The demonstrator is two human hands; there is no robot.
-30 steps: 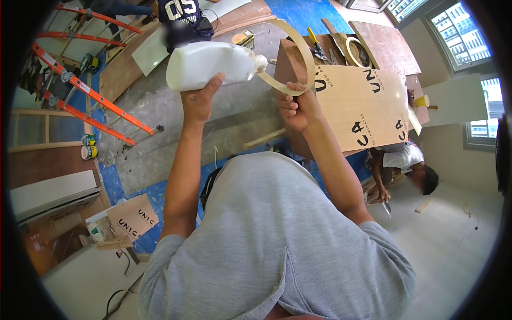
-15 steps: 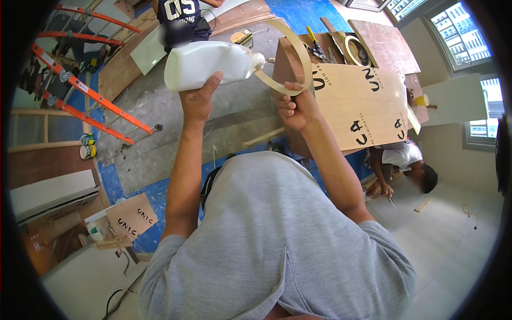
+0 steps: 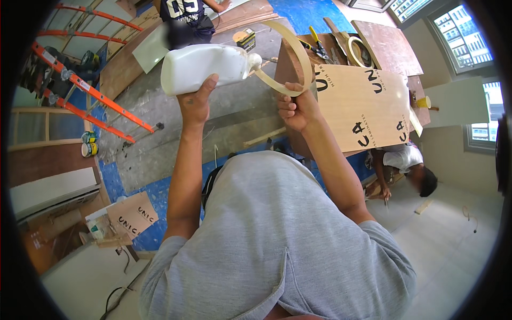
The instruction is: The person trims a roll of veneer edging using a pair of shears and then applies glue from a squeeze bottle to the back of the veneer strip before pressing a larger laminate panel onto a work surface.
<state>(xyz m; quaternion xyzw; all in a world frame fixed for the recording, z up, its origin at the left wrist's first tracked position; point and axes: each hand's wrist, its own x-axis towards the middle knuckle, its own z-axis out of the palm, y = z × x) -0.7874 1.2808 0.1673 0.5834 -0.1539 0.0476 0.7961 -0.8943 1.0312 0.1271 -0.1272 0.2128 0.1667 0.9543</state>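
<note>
My left hand (image 3: 195, 104) is closed round a large white plastic bottle (image 3: 200, 68), which lies on its side in the air with its whitish cap end to the right. Pinched in my right hand (image 3: 300, 111) is a pale, narrow strip of edging (image 3: 305, 58), bent in a wide curve. One end of the strip meets the bottle's mouth, though I cannot tell whether they touch. What the bottle lets out, if anything, is too small to see.
A work surface (image 3: 154, 101) spreads below. To the right lie a tan laminate sheet (image 3: 362, 112), yellow-handled snips (image 3: 318, 47) and a tape roll (image 3: 359, 52). An orange ladder (image 3: 96, 96) stands left. One co-worker (image 3: 186, 21) is beyond; another (image 3: 402, 160) crouches right.
The bottle has shifted slightly left and down in my left hand's grip. My right hand and the strip have barely moved. The far co-worker's arm has moved.
</note>
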